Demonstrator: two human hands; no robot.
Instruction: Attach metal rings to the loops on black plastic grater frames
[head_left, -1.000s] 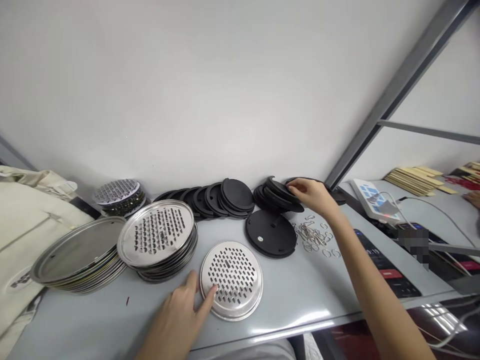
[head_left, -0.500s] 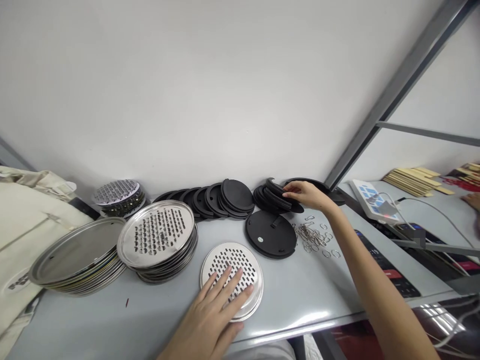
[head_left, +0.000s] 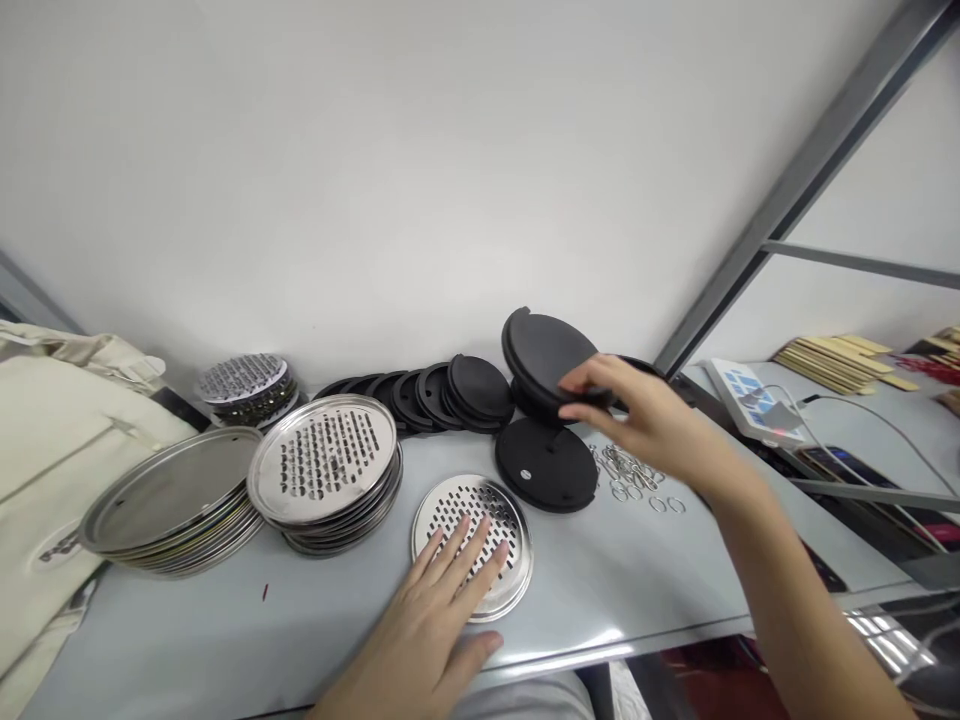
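My right hand (head_left: 637, 405) pinches the edge of a black round disc (head_left: 551, 350), which is tilted up above the pile of black discs by the wall. Below it, another black disc (head_left: 546, 465) with a small white sticker lies flat on the table. My left hand (head_left: 442, 610) rests with fingers spread on a round metal grater plate (head_left: 517, 545) near the front edge. Its palm and fingers cover the plate's lower left part. Loose metal rings and clips (head_left: 634, 468) lie right of the flat disc.
On the left stand a stack of metal grater plates (head_left: 322, 460), a stack of larger plain metal plates (head_left: 172, 490) and a smaller grater stack (head_left: 244, 385). A row of black discs (head_left: 416, 400) leans along the wall. A grey metal frame (head_left: 795, 190) rises at right; a cream bag (head_left: 67, 430) sits far left.
My right hand has lifted the black disc off its pile, and it is now raised and tilted. My left hand stays on the grater plate. The view has shifted slightly.
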